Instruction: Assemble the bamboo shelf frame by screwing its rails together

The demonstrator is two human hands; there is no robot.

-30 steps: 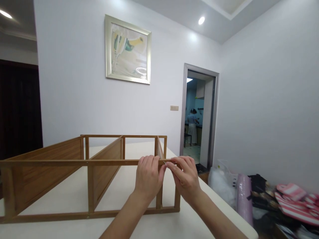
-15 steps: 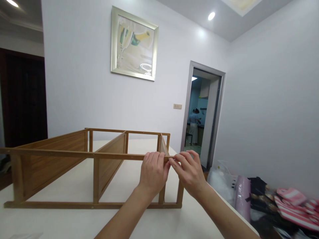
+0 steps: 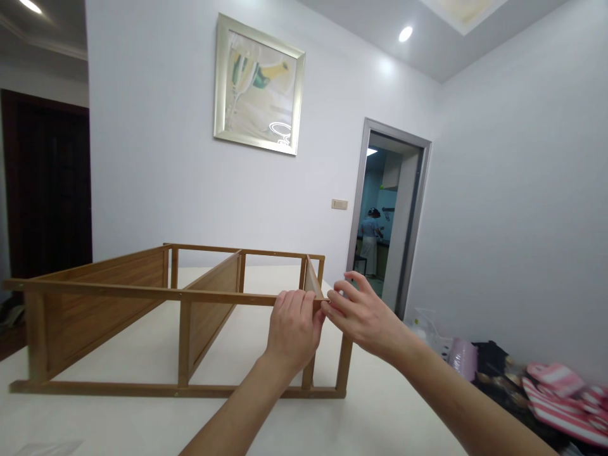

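Gripping the upper near rail (image 3: 156, 292) of the wooden frame (image 3: 184, 339), I had my left hand (image 3: 294, 324) closed over it towards its right end, fingers folded across the top. The frame lay on the white table (image 3: 332, 430), its long axis running left to right, so most of it stretched away left of my grip. My right hand (image 3: 363, 316) was just right of the left, nearer the frame's right end, thumb and forefinger narrowed together at the rail, other fingers lifted; whether they pinched anything small, I could not tell. Clear plastic (image 3: 52, 448) lay at the near left. Right of the table were a pink roll (image 3: 462, 359) and striped cloth (image 3: 565, 399); on the far wall (image 3: 142, 158) hung a picture (image 3: 259, 85), left of a doorway (image 3: 399, 215) with a person (image 3: 370, 237) beyond.
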